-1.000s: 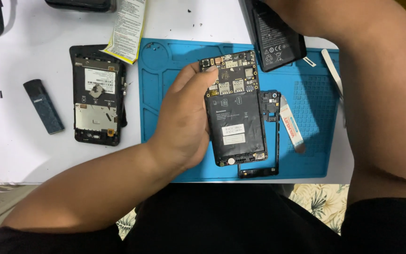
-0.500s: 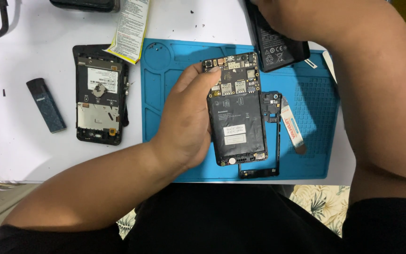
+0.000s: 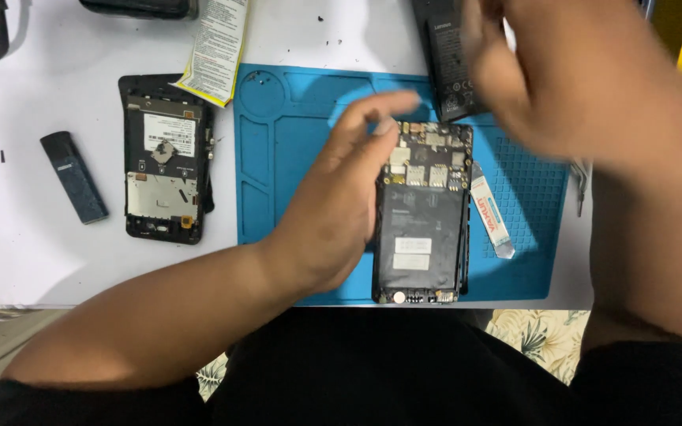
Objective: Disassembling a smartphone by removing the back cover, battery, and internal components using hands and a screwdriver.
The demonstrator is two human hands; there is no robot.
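L hand (image 3: 333, 213) steadies opened phone (image 3: 420, 229); R hand (image 3: 546, 79) blurred above battery (image 3: 447, 71).

Bare blue mat (image 3: 294, 158) left of opened phone (image 3: 421, 221); pry tool (image 3: 491, 211) right.

Right hand (image 3: 562, 87) motion-blurred, battery (image 3: 451, 63) half hidden

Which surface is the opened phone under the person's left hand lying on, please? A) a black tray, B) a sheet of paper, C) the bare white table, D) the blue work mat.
D: the opened phone, steadied at its side by the left hand, lies on the blue work mat, while a second opened phone lies off the mat on the white table.
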